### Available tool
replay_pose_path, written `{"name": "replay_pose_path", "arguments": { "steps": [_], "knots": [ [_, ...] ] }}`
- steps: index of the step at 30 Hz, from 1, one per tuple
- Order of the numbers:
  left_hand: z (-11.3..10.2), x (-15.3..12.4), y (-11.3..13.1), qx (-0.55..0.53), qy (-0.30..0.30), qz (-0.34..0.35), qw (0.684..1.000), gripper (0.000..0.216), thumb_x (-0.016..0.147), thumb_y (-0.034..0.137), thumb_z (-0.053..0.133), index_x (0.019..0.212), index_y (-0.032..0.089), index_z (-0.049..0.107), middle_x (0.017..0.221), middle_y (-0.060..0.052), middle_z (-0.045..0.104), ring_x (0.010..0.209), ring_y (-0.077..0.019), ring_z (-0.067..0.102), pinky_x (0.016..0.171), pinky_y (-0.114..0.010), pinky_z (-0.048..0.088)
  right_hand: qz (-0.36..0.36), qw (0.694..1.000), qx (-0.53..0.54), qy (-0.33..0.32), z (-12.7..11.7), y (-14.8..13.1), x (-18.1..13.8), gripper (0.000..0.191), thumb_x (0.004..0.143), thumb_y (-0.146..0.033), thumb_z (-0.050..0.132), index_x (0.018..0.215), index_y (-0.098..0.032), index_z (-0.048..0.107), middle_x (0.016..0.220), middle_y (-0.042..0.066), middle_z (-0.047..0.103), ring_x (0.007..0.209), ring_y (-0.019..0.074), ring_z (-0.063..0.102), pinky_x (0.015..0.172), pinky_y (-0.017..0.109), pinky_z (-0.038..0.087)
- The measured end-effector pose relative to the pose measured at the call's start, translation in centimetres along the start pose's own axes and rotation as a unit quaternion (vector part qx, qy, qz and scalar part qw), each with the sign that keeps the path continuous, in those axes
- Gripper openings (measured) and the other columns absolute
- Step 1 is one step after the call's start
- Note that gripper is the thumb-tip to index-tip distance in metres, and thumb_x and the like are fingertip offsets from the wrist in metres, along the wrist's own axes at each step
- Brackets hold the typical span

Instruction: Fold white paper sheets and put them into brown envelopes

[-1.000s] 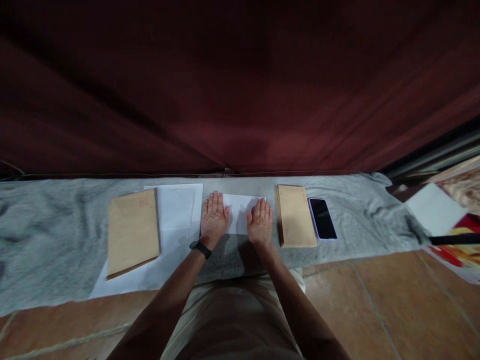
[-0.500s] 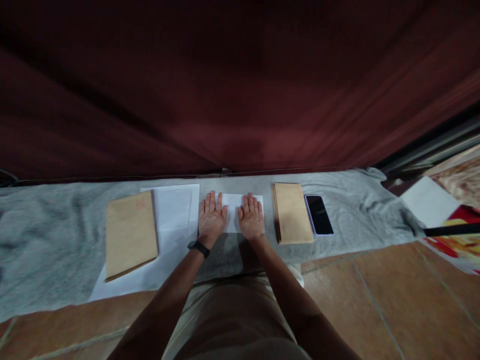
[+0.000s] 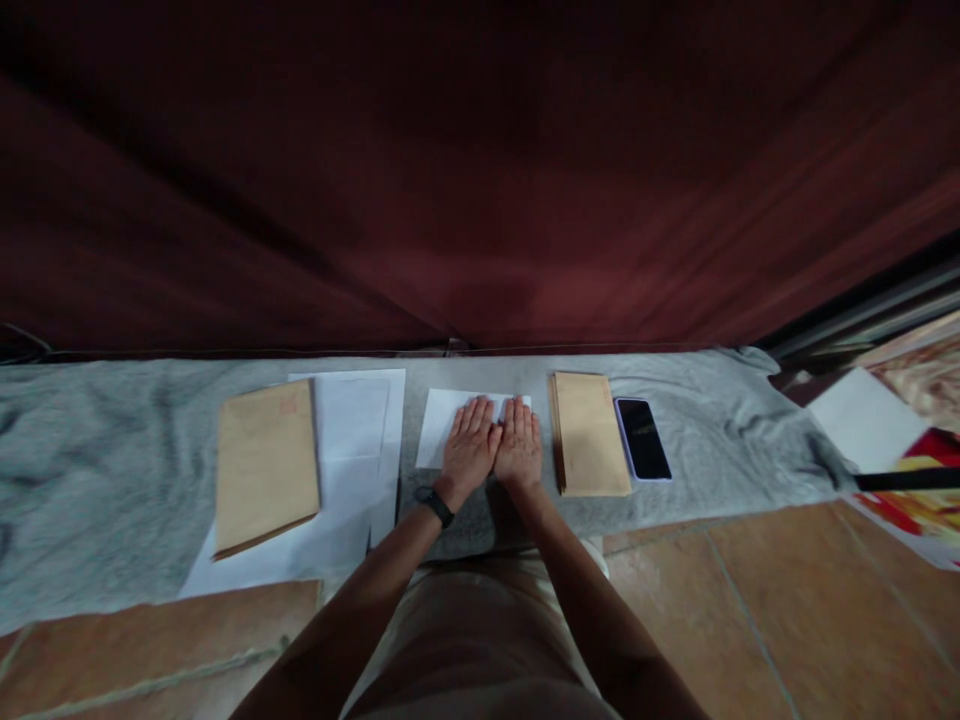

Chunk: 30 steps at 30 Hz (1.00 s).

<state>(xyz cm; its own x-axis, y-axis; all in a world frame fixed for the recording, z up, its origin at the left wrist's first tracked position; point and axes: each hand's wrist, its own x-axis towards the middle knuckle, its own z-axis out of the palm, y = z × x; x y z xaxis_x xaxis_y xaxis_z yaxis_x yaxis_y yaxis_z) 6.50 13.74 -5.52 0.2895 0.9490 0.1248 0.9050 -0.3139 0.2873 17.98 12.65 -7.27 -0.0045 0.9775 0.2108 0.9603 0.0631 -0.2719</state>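
Observation:
A folded white sheet of paper [image 3: 436, 425] lies on the grey cloth in front of me. Both palms press flat on its right half. My left hand [image 3: 471, 450] is stretched out, a dark band on its wrist. Beside it, thumbs almost touching, my right hand [image 3: 519, 448] also lies flat with fingers extended. Left of the hands, a pile of brown envelopes [image 3: 266, 465] rests on larger white sheets [image 3: 349, 430]. A second stack of brown envelopes [image 3: 592, 435] sits just right of my right hand.
A phone [image 3: 643, 440] with a dark screen lies right of the right-hand stack. The grey cloth [image 3: 720, 430] covers the long narrow surface. A dark red curtain [image 3: 480, 220] hangs behind it. At far right are a white sheet [image 3: 868, 418] and a colourful printed item [image 3: 922, 490].
My left hand has slid right across the folded paper, up beside my right hand, uncovering the paper's left part. The right hand stays flat near the right end. The view has shifted slightly.

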Motion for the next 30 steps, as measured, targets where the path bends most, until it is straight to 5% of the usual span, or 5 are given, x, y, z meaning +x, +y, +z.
{"name": "replay_pose_path", "arguments": {
  "steps": [19, 24, 30],
  "knots": [
    [-0.5, -1.5, -6.3, -0.018, 0.095, -0.094, 0.991, 0.063, 0.105, 0.035, 0.033, 0.159, 0.003, 0.036, 0.166, -0.021, 0.034, 0.158, -0.0299, 0.027, 0.129, -0.052, 0.023, -0.008, 0.997, -0.002, 0.079, 0.7, 0.9, -0.7, 0.06, 0.109, -0.034, 0.031, 0.159, 0.0, 0.037, 0.161, 0.026, 0.042, 0.152, 0.0351, 0.039, 0.122, 0.054, 0.035],
    [-0.5, -1.7, -6.3, -0.021, 0.104, -0.092, 0.99, 0.062, 0.105, 0.035, 0.033, 0.158, 0.002, 0.037, 0.165, -0.021, 0.036, 0.157, -0.0305, 0.029, 0.129, -0.051, 0.023, -0.015, 0.998, 0.005, 0.065, 0.2, 0.3, -0.9, 0.057, 0.109, -0.03, 0.032, 0.159, -0.003, 0.037, 0.164, 0.024, 0.038, 0.153, 0.0337, 0.036, 0.123, 0.057, 0.03],
    [-0.5, -1.7, -6.4, -0.014, 0.098, -0.084, 0.992, 0.062, 0.105, 0.033, 0.033, 0.157, 0.0, 0.037, 0.166, -0.022, 0.036, 0.158, -0.0307, 0.027, 0.129, -0.051, 0.023, -0.105, 0.993, 0.059, 0.002, 0.8, -3.3, -0.3, 0.051, 0.11, -0.032, 0.037, 0.156, -0.012, 0.046, 0.165, 0.013, 0.041, 0.153, 0.0266, 0.037, 0.127, 0.048, 0.027]
  ]
}}
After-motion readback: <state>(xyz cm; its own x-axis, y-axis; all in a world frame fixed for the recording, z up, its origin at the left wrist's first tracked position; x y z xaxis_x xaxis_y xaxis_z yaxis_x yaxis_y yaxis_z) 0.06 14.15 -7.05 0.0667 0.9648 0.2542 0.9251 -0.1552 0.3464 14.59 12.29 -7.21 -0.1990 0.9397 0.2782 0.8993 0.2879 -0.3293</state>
